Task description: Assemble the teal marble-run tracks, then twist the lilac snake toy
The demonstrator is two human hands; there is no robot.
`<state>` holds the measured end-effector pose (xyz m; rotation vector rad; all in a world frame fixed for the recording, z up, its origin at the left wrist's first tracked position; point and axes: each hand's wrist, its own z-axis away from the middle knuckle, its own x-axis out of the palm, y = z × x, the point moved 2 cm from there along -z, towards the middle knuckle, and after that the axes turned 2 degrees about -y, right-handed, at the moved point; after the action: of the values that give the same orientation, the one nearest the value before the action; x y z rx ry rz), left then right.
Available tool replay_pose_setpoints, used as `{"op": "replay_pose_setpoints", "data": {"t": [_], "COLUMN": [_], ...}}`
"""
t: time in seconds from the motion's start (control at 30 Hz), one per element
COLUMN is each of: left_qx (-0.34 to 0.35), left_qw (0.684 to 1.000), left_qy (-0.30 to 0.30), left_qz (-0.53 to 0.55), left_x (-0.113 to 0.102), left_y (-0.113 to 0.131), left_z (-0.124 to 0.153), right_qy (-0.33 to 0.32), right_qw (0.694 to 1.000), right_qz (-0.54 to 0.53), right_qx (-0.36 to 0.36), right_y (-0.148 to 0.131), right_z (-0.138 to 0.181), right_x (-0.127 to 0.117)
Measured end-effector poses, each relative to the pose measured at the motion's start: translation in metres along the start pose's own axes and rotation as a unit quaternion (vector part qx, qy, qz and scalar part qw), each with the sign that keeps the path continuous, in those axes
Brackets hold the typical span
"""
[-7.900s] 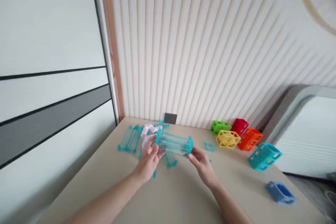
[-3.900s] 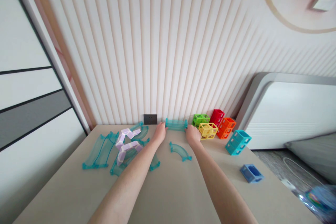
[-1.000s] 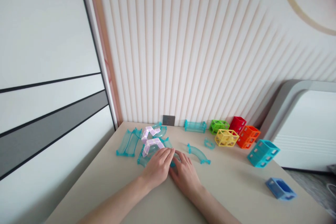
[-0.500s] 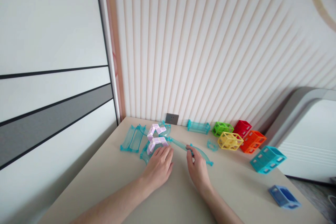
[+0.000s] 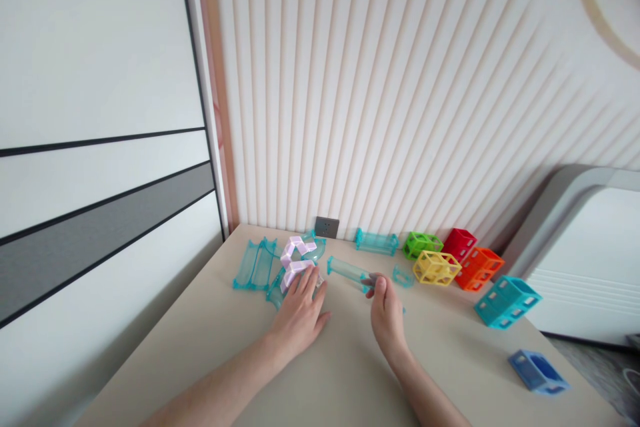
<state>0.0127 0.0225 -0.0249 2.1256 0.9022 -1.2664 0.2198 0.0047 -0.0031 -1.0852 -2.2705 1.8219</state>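
Observation:
My right hand (image 5: pixel 386 310) pinches one end of a clear teal straight track piece (image 5: pixel 347 269) and holds it just above the beige table (image 5: pixel 210 340). My left hand (image 5: pixel 300 310) lies flat with fingers spread on a pile of teal curved track pieces (image 5: pixel 275 293). Two pale pink zigzag pieces (image 5: pixel 295 259) lie on that pile by my left fingertips. Another teal straight piece (image 5: pixel 376 241) rests by the wall. A small teal connector (image 5: pixel 402 276) lies right of my right hand.
Lattice cubes stand at the back right: green (image 5: pixel 421 244), yellow (image 5: pixel 436 267), red (image 5: pixel 459 243), orange (image 5: pixel 477 268), teal (image 5: pixel 507 301). A blue block (image 5: pixel 537 371) lies near the right edge. Flat teal tracks (image 5: pixel 254 263) lie at the back left. A grey socket (image 5: pixel 327 227) sits in the ribbed wall.
My right hand has picked a teal track piece off the table and lifted it slightly. My left hand has stayed pressed on the pile of curved pieces.

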Motion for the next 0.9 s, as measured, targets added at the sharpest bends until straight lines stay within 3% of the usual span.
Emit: {"op": "replay_pose_setpoints", "data": {"t": [0.1, 0.23, 0.43, 0.53, 0.63, 0.8, 0.9], "left_qx": [-0.01, -0.026, -0.029, -0.05, -0.094, -0.15, -0.199], "left_qw": [1.0, 0.995, 0.987, 0.979, 0.97, 0.963, 0.956], "left_qy": [0.023, 0.06, 0.058, 0.046, 0.032, 0.027, 0.011], "left_qz": [0.019, 0.078, 0.149, 0.19, 0.223, 0.224, 0.215], "left_x": [-0.001, -0.005, -0.006, -0.008, -0.006, 0.013, 0.028], "left_y": [-0.001, 0.002, 0.009, 0.014, 0.02, 0.021, 0.015], "left_z": [-0.001, -0.004, -0.04, -0.081, -0.126, -0.182, -0.2], "right_qy": [0.026, 0.001, 0.0, 0.063, 0.077, 0.011, -0.043], "right_qw": [0.993, 0.972, 0.962, 0.973, 0.984, 0.999, 0.989], "right_qz": [-0.107, -0.22, -0.258, -0.208, -0.149, 0.003, 0.13], "right_qx": [0.032, 0.083, 0.094, 0.073, 0.06, 0.047, 0.048], "right_y": [0.002, 0.006, 0.009, 0.011, 0.015, 0.02, 0.02], "right_z": [-0.005, -0.007, -0.022, -0.048, -0.08, -0.13, -0.152], "right_x": [-0.002, 0.0, -0.001, -0.004, -0.009, -0.027, -0.04]}}
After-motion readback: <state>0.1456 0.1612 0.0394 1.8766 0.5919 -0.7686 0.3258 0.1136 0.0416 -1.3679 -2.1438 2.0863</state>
